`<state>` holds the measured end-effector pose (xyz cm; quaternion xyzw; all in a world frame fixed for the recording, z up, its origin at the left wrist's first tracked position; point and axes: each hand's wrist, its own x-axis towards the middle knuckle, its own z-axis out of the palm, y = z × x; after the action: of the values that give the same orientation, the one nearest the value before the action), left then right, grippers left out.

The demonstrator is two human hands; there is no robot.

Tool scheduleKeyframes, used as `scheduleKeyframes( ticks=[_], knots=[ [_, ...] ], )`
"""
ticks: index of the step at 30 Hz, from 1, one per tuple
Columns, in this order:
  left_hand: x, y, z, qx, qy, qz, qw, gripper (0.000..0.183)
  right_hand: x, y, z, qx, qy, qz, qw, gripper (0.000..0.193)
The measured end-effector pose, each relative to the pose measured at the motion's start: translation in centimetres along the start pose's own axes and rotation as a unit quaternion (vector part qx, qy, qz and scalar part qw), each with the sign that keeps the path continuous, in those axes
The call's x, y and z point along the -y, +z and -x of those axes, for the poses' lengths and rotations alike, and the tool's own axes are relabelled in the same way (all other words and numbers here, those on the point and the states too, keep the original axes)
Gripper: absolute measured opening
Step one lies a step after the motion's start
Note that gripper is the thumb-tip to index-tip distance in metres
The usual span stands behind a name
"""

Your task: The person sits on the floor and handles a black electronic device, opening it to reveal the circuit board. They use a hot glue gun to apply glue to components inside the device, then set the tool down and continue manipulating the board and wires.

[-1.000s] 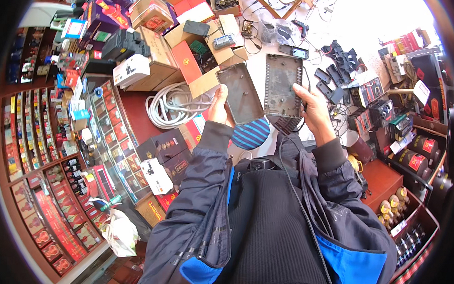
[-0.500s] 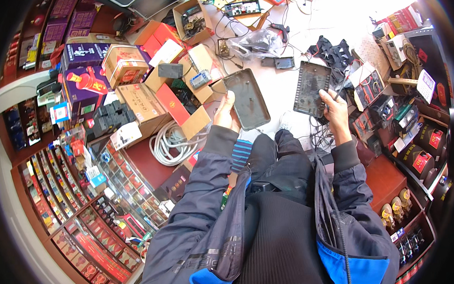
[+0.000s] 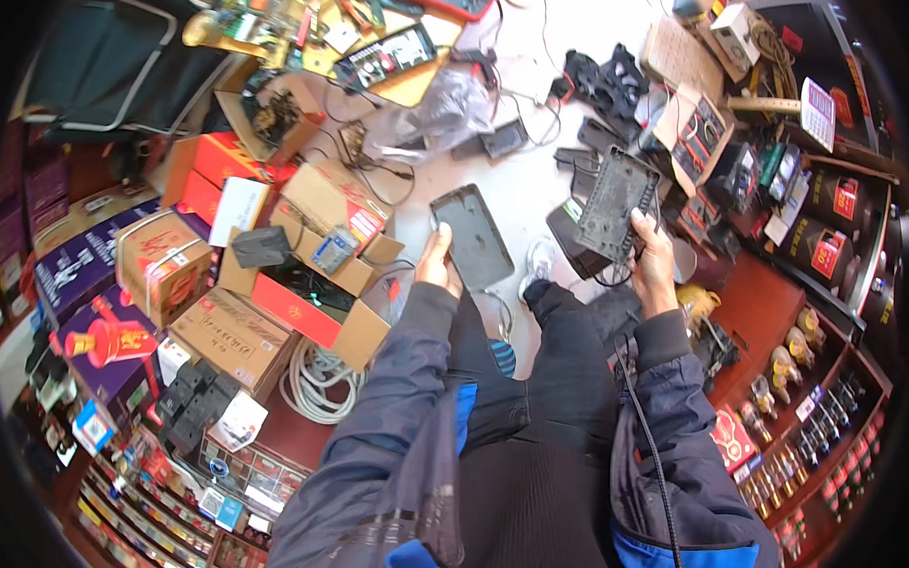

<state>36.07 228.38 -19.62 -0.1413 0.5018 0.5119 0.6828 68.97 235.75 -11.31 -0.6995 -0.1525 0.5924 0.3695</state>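
Observation:
My left hand [image 3: 439, 263] grips the near left edge of a flat dark grey plastic cover [image 3: 474, 237], its shallow inner side turned up and the thumb on the rim. To the right, my right hand [image 3: 656, 263] is closed on the right edge of a black plastic casing half [image 3: 615, 205] with slotted sides and moulded posts inside. The two pieces are held apart over the pale floor, in front of my knees. Behind my right hand's piece, other dark objects are partly hidden.
At left an opened cardboard box [image 3: 358, 336] holds dark electronics, beside a coil of grey hose [image 3: 321, 385]. Ahead lie a clear plastic bag [image 3: 435, 113], loose cables and a yellow board [image 3: 422, 78] with an open device. Shelves with bottles [image 3: 787, 366] stand at right.
The view has shifted, so the boxes sit further left and lower, and more of the bench items ahead show. Both hands still hold their pieces, now lower in the picture.

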Motion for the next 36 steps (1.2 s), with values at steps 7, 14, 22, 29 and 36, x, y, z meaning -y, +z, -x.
scheduleKeyframes(
  ticks=[7, 14, 22, 29, 36],
  knots=[
    [2.3, -7.7, -8.2, -0.055, -0.056, -0.115, 0.990, 0.044, -7.8, 1.1, -2.5, -0.088, 0.008, -0.157, 0.984, 0.021],
    [6.0, -10.7, -14.9, -0.110, -0.110, -0.175, 0.972, 0.046, -12.4, -2.3, -1.9, -0.140, -0.006, -0.246, 0.959, 0.032],
    [10.1, -6.3, -20.0, -0.043, -0.118, -0.302, 0.945, 0.055, -15.5, -8.2, -1.5, -0.247, -0.032, -0.313, 0.916, 0.035],
    [17.1, 1.6, -33.4, 0.117, -0.115, -0.465, 0.870, 0.067, -20.0, -12.3, -6.1, -0.232, -0.127, -0.318, 0.911, 0.024],
    [29.8, 6.0, -44.5, 0.223, -0.197, -0.525, 0.797, 0.098, -22.5, -12.3, -7.3, -0.308, -0.202, -0.362, 0.857, 0.019]
  ],
)
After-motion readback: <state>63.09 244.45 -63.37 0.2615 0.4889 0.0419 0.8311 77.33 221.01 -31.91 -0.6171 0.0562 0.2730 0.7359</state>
